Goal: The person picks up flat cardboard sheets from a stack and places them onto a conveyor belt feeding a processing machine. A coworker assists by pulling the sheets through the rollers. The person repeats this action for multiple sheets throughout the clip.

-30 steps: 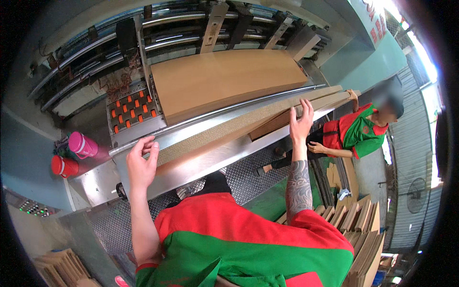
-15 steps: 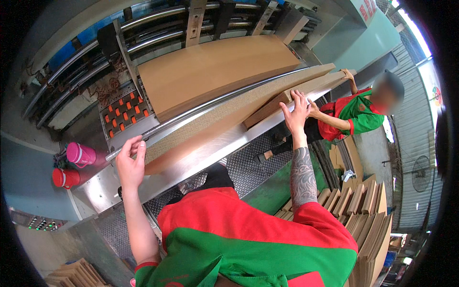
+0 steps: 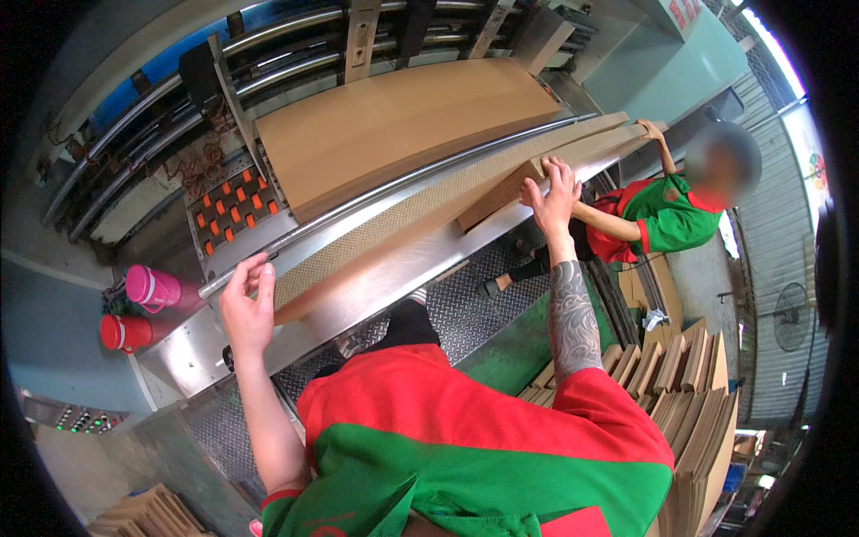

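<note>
A long stack of corrugated cardboard sheets point(image 3: 394, 209) stands on edge along the metal table point(image 3: 394, 285), its fluted edges facing up. My left hand point(image 3: 248, 304) is at its left end, fingers stretched up and slightly bent, holding nothing; whether the palm touches the stack I cannot tell. My right hand point(image 3: 555, 195) lies with fingers spread against the right end of a shorter cardboard stack point(image 3: 503, 197) in front of the long one. Beyond it a co-worker's hand point(image 3: 650, 131) rests on the far end of the cardboard; that person's other hand is hidden behind mine.
Behind a metal bar point(image 3: 394, 190), flat cardboard point(image 3: 403, 134) lies in the machine beside orange rollers point(image 3: 234, 213). Pink point(image 3: 152, 288) and red point(image 3: 125, 332) jugs stand at the left. Cardboard bundles point(image 3: 689, 421) are stacked at the lower right, past the tread-plate floor point(image 3: 483, 304).
The shorter stack has shifted slightly and its edges look more even. The co-worker's nearer hand has slipped out of sight behind my right hand. My left hand has barely moved.
</note>
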{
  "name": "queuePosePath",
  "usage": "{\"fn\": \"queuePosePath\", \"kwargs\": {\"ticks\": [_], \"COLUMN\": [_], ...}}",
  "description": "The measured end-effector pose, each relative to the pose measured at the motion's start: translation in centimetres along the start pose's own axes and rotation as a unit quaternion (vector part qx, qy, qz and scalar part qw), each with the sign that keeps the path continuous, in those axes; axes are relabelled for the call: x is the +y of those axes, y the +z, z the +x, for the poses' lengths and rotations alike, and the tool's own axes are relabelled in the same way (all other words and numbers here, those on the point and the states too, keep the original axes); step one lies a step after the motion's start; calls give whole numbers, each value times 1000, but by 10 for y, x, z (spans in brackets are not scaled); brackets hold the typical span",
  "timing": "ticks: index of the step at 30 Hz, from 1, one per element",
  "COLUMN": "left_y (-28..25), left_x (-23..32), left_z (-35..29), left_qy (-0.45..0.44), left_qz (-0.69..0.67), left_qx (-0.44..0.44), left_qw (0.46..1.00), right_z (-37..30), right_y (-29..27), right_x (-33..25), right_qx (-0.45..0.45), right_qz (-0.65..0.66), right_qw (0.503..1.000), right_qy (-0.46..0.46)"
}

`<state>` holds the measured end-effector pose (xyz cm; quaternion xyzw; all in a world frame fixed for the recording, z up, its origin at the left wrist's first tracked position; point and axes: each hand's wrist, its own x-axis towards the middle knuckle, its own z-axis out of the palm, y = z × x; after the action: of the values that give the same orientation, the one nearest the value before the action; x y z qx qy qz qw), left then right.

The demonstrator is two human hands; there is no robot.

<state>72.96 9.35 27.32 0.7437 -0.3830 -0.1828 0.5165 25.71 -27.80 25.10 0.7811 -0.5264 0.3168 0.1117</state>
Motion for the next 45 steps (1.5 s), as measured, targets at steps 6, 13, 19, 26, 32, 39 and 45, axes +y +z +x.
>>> {"fn": "queuePosePath", "kwargs": {"ticks": [6,13,19,26,32,39,45], "left_y": [1,0,-2,-1,0,-1,-4], "left_x": [-3,4,12,14,12,-16,-88], "left_z": [3,0,-3,-8,-8,-7,-27], "left_qy": [-3,0,2,-2,11,19,108], "left_qz": [-33,-8,4,8,11,-219,-276], "left_qx": [-4,2,4,13,35,41,-11], "left_qw": [999,1000,1000,1000,999,975,955], "right_z": [-2,8,14,-4,5,6,5], "right_y": [-1,-5,-3,18,24,33,35], "right_x": [-3,-15,-72,-143,-139,-137,-136], "right_qx": [-15,-67,38,-23,12,18,37], "right_qz": [-42,-46,70,159,168,151,147], "right_qw": [999,992,997,981,974,979,978], "right_qy": [19,92,5,-111,-151,-138,-141]}}
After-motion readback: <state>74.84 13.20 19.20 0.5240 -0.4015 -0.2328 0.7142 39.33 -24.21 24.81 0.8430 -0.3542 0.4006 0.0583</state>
